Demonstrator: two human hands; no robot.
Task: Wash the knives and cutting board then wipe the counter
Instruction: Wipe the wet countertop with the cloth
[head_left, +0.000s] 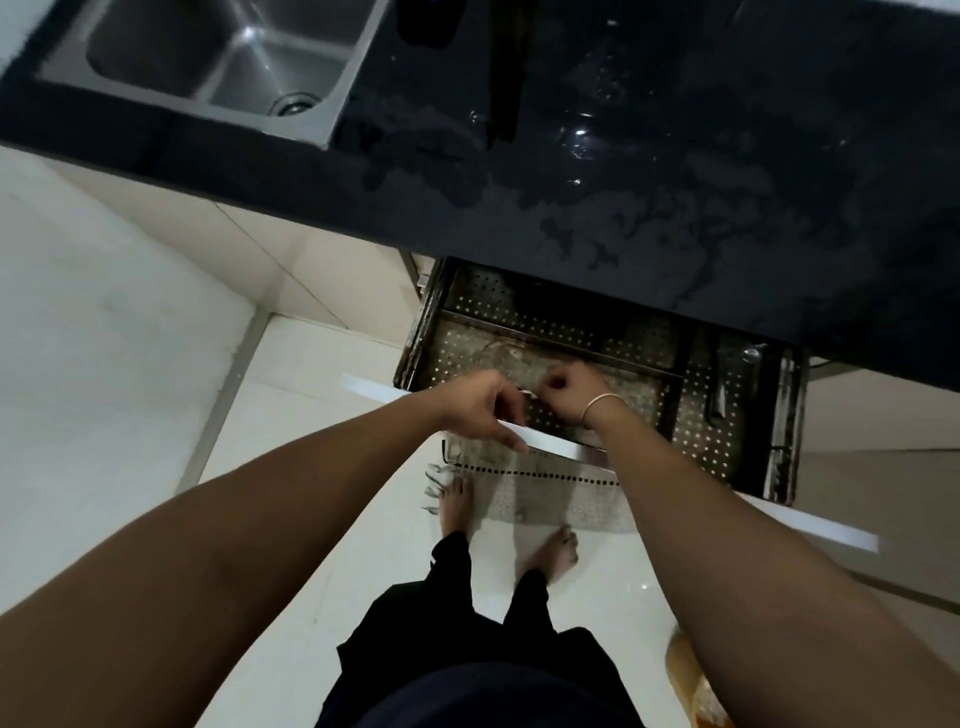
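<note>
Both hands in drawer (597, 364): left hand (483, 410) loose on front rail, right hand (574, 389) curled, contents unclear; lift slowly past sharp edges.

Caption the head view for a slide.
Both hands, left and right, reach into an open perforated drawer below a wet black counter beside the sink.

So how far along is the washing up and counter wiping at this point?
Probably late. The sink is empty, and no knives or cutting board show on the counter, so washing seems finished. In hand: both hands are at the open perforated drawer, the left hand on its front edge, the right hand curled inside; what it holds is unclear. Left: the counter is wet and streaked.
</note>
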